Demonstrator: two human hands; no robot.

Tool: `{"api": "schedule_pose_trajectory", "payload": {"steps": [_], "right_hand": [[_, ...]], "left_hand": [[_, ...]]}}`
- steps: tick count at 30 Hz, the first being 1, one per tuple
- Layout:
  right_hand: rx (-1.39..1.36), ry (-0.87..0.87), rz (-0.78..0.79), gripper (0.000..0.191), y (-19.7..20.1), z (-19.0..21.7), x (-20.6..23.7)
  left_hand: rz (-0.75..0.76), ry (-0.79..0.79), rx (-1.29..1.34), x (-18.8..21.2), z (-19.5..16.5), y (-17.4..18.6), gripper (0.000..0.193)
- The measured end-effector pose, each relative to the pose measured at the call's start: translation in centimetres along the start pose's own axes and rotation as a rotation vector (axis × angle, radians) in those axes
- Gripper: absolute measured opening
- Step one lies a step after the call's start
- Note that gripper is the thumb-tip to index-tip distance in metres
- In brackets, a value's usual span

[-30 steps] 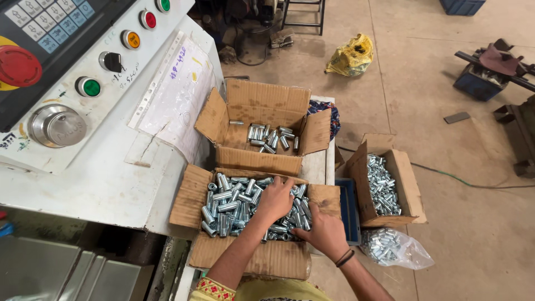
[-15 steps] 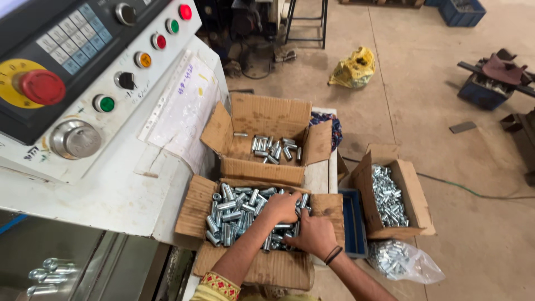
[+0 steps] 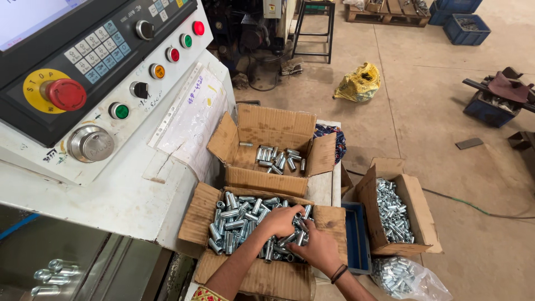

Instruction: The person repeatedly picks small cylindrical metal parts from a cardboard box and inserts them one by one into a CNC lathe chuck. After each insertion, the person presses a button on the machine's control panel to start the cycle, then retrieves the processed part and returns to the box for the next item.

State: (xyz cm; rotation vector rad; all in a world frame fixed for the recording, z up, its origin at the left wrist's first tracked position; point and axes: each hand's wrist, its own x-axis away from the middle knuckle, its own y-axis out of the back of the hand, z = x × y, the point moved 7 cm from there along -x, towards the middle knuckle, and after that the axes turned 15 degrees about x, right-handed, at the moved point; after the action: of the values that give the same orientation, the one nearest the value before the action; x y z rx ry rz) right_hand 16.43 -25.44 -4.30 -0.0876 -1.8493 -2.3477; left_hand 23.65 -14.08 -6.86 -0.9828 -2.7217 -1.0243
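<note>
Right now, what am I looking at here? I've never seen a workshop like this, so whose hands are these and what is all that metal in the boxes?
The picture comes from a camera worn on a person's head, looking down at their own two bare hands. Both the left hand and the right hand are dug into an open near cardboard box full of short shiny metal sleeves; whether the fingers grip any cannot be seen. Behind it a second box holds only a few. To the right, a third box on the floor is also filled, with a clear bag of the same parts beside it. At the left stands a machine control panel with coloured buttons and a red stop button.
</note>
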Motion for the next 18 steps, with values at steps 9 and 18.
{"api": "schedule_pose_trajectory", "payload": {"steps": [9,18], "right_hand": [[-0.082,-0.062,0.121,0.087,-2.6,-2.0,-1.7],[-0.820,0.001,0.274,0.067,-5.0,-0.9,-3.8]], "left_hand": [[-0.246,-0.050,0.320,3.3,0.6,1.1,0.042],[-0.538,-0.101,0.830,3.6,7.0,-0.3,0.042]]}}
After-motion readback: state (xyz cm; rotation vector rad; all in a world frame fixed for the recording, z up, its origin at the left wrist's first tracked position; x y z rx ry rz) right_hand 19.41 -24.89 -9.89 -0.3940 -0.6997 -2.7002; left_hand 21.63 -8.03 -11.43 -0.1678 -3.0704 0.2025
